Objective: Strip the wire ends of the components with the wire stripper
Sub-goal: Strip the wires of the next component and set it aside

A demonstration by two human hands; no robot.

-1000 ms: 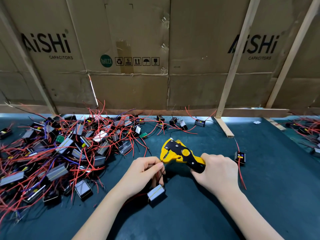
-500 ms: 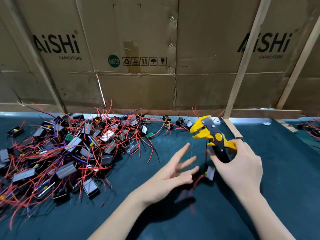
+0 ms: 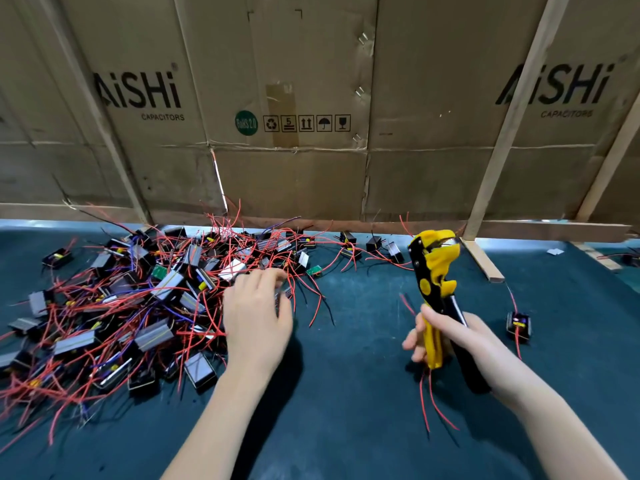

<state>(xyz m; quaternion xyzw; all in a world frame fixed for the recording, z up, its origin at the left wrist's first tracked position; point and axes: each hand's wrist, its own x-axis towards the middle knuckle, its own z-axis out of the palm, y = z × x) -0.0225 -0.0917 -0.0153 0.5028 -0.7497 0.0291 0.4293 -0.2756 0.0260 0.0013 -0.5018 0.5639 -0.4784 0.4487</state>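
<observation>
workshop bench | cardboard capacitor cartons (image 3: 311,98) as backing | green mat (image 3: 346,375) | heaped wired components (image 3: 138,306)

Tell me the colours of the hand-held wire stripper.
Yellow and black wire stripper, shown in the head view.

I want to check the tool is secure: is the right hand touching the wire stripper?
Touching. Head view: the right hand wraps around the wire stripper handles.

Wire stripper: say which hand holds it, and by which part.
The right hand grips the wire stripper by its handles, head pointing up. The left hand does not touch it.
</observation>
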